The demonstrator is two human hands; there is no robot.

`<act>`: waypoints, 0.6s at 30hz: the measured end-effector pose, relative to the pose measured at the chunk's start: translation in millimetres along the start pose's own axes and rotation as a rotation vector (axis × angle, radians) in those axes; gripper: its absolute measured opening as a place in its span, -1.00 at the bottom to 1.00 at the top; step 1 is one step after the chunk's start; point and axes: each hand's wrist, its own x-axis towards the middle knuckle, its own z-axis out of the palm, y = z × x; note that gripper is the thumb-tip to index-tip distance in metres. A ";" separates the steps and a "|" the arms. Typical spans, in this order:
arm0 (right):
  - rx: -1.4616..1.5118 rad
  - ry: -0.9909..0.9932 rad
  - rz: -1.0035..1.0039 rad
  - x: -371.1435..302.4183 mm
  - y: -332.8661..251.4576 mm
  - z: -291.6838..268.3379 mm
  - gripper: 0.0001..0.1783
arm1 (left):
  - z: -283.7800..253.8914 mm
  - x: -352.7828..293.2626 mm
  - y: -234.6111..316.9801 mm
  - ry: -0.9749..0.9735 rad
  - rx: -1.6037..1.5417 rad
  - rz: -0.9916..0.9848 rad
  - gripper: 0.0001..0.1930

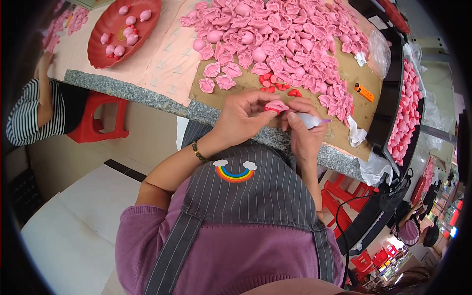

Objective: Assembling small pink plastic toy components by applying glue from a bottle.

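Note:
My left hand [237, 119] pinches a small pink and red moulded piece [277, 105] between thumb and fingers, just over the table's near edge. The fingertips of my right hand [306, 140] meet the piece's right side. Tucked in that same hand is a small white squeeze bottle [309, 121], its thin purple nozzle pointing right. Beyond my hands lie several small red parts [268, 79], close to a large heap of pink hollow shells [275, 37] and a few round pink pieces.
A red scalloped tray [101, 60] with round pink pieces stands far left. An orange tool [364, 92], a crumpled white tissue [356, 132] and a clear plastic bag [379, 54] are on the right. Beyond is a black bin [386, 105] beside many pink pieces. Someone in striped clothing [24, 115] sits left.

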 end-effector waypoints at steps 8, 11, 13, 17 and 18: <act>-0.523 -0.112 -0.048 3.1 -24.1 5.6 -0.83 | 5.4 -2.6 5.1 -0.017 0.024 -0.067 -0.70; -0.412 -0.021 0.066 -4.9 -22.8 12.4 -0.87 | 0.6 -3.7 6.3 -0.067 0.038 -0.110 -0.63; -0.358 0.019 0.089 -8.9 -20.4 15.2 -0.88 | -4.1 -3.3 6.4 -0.088 0.012 -0.127 -0.59; -0.345 0.009 -0.041 -10.5 -12.3 14.0 -0.89 | -9.2 -1.1 7.7 -0.138 -0.047 -0.168 -0.50; -0.360 -0.012 -0.103 -10.0 -11.1 13.6 -0.89 | -8.8 -0.7 8.6 -0.138 -0.046 -0.168 -0.50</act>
